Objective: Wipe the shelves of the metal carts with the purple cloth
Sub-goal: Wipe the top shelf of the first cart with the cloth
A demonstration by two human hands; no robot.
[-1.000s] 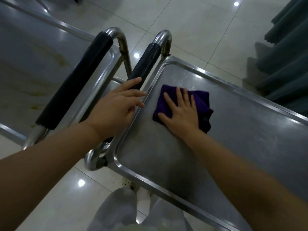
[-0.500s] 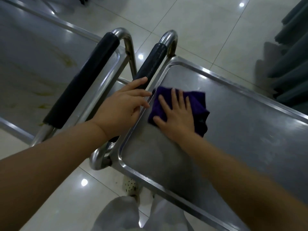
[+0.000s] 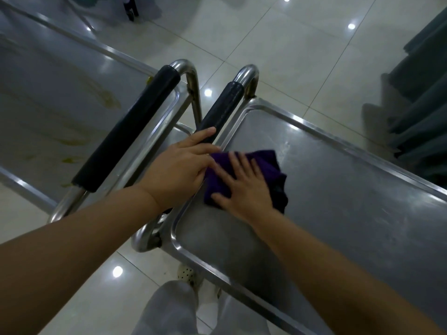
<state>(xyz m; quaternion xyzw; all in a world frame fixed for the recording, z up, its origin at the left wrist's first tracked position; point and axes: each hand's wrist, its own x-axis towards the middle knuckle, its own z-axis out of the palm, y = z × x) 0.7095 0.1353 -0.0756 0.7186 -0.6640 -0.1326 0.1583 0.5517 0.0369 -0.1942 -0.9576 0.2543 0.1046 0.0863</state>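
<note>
A folded purple cloth (image 3: 266, 163) lies on the top shelf of the right metal cart (image 3: 350, 189), close to its left rim. My right hand (image 3: 244, 187) presses flat on the cloth with fingers spread and straight. My left hand (image 3: 181, 165) rests on the black-padded handle (image 3: 225, 105) of that cart, fingers stretched along it and over the rim beside the cloth. The left metal cart (image 3: 48, 105) stands alongside, its shelf marked with yellowish stains.
The left cart's black-padded handle (image 3: 125, 136) runs parallel to the right cart's handle with a narrow gap between. Glossy tiled floor (image 3: 278, 44) surrounds the carts. Dark green curtains (image 3: 423, 105) hang at the right. My legs and a shoe (image 3: 188, 274) show below the cart's near edge.
My right hand has slid the cloth leftward toward the shelf's rim, until it sits against my left hand. The left hand has stayed on the handle.
</note>
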